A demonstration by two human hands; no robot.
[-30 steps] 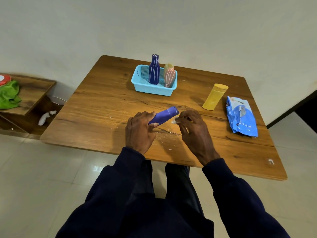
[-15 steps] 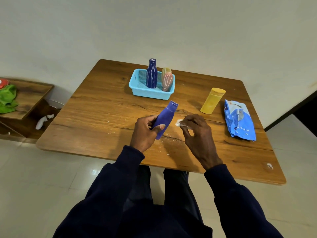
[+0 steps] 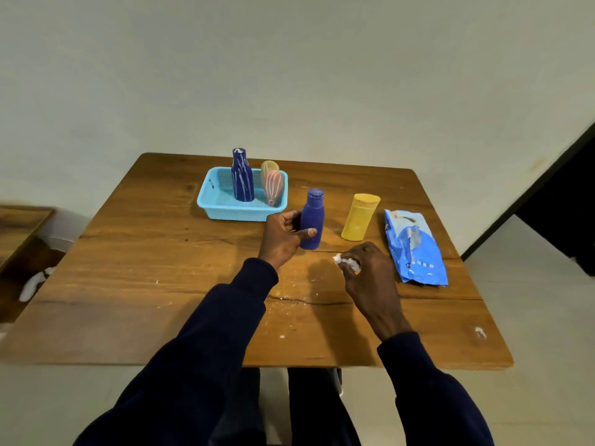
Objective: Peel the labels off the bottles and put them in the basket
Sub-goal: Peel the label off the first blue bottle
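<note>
My left hand [image 3: 283, 235] grips a purple bottle [image 3: 312, 217] upright, just right of the light blue basket [image 3: 212, 206]. Inside the basket stand a dark blue bottle [image 3: 242, 175] streaked with white and a pink bottle [image 3: 273, 185], with a yellowish one partly hidden behind it. My right hand [image 3: 367, 268] pinches a crumpled white label scrap [image 3: 346, 261] above the table. A yellow bottle [image 3: 359, 217] stands on the table between the purple bottle and the blue packet.
A crumpled blue packet [image 3: 415, 249] lies at the right side of the wooden table [image 3: 145, 268]. White paper bits are scattered near the table's front middle. A low wooden shelf [image 3: 19, 226] stands at the left, and tiled floor surrounds the table.
My left hand has lifted the purple bottle from a tilt to upright and carried it forward toward the basket. My right hand has moved right with the white scrap, away from the bottle.
</note>
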